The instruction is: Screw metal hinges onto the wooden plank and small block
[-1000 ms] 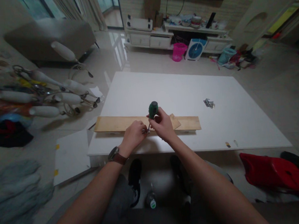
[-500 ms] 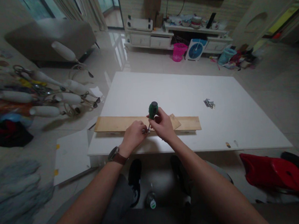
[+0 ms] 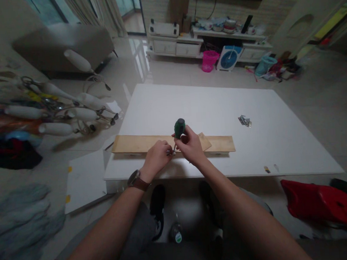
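Observation:
My right hand [image 3: 190, 146] is closed around a screwdriver [image 3: 179, 128] with a green and black handle. The screwdriver stands nearly upright, its shaft pointing down to the fingertips of my left hand [image 3: 159, 155]. Those left fingers pinch a small metal piece [image 3: 170, 152], mostly hidden, at the near edge of a long wooden board [image 3: 133, 144]. A smaller piece of wood [image 3: 205, 142] lies askew on the board, just right of my right hand. Beneath the board is a large white panel [image 3: 172, 106].
Several metal hinges [image 3: 244, 121] lie on the panel's right half, and small hardware [image 3: 267, 169] sits near its front edge. A red plastic stool [image 3: 321, 203] is at the lower right. Lamp arms with white shades [image 3: 57, 129] stand at left. A bottle [image 3: 177, 233] stands between my feet.
The whole view has shifted slightly, so everything appears a little further right. Both hands and the screwdriver keep nearly the same position over the board.

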Available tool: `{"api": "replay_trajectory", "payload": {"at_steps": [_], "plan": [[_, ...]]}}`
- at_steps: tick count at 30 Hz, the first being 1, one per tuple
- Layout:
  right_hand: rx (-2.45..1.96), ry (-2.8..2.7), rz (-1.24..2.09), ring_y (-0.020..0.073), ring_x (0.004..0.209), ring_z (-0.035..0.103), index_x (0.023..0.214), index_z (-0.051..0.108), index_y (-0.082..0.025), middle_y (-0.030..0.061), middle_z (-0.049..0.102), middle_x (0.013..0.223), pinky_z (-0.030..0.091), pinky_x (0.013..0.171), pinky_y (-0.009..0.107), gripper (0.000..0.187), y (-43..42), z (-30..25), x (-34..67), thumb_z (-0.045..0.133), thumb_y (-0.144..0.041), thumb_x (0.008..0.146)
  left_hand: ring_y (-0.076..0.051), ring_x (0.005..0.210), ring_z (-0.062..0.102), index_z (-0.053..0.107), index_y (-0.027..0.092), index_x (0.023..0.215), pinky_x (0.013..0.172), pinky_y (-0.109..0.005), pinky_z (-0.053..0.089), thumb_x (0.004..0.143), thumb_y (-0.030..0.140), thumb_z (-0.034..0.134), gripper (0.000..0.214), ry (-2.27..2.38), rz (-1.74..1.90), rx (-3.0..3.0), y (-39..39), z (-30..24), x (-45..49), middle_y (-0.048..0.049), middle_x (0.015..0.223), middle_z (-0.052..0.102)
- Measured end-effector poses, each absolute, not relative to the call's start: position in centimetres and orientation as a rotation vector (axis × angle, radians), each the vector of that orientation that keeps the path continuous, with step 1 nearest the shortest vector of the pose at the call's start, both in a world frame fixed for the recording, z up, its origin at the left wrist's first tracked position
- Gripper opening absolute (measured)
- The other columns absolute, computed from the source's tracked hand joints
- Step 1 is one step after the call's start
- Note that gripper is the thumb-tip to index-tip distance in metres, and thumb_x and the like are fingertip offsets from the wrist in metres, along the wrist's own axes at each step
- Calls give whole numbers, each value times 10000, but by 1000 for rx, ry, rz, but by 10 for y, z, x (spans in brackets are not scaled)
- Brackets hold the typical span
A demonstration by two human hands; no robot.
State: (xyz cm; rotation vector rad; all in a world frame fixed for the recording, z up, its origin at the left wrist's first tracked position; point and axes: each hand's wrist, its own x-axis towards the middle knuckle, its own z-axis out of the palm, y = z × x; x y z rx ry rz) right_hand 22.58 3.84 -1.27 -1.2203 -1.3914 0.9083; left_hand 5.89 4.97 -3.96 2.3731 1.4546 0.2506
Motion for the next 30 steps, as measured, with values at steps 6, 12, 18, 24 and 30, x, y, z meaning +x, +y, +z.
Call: {"api": "replay_trajectory", "payload": {"at_steps": [6,12,18,24,30], "plan": [[-1247,-1392,893,153,611,617,967,620,-269,3,711,860,514,576,335,154,38,-14,227,681,-237,829,-248,1043,657,793,209,921,821,-332,516,964,230,672,130,1442,276,2374,49,-40,59,-89,1056,736],[-1236,-1376,913,165,597,647,995,607,-265,-4,711,830,509,562,339,182,37,-14,227,680,-238,831,-246,1055,655,794,215,909,837,-335,519,970,224,667,141,1446,301,2377,49,-43,59,-83,1040,731],[-1234,-1375,915,154,605,659,994,594,-261,16,756,921,518,570,333,190,37,-12,227,680,-236,827,-243,1055,650,792,213,896,828,-331,523,965,214,674,137,1435,305,2373,48,-41,59,-83,1046,728],[-1228,-1376,910,144,596,648,981,585,-257,27,767,953,501,559,327,181,37,-12,227,675,-246,824,-245,1061,650,792,209,885,825,-322,516,965,220,677,141,1440,293,2372,48,-40,60,-86,1050,732],[-1248,-1376,928,141,601,651,1021,584,-258,6,761,922,486,560,317,220,37,-11,227,668,-258,818,-248,1043,661,793,212,900,810,-328,510,950,209,687,117,1453,299,2383,49,-42,59,-81,1044,738]]}}
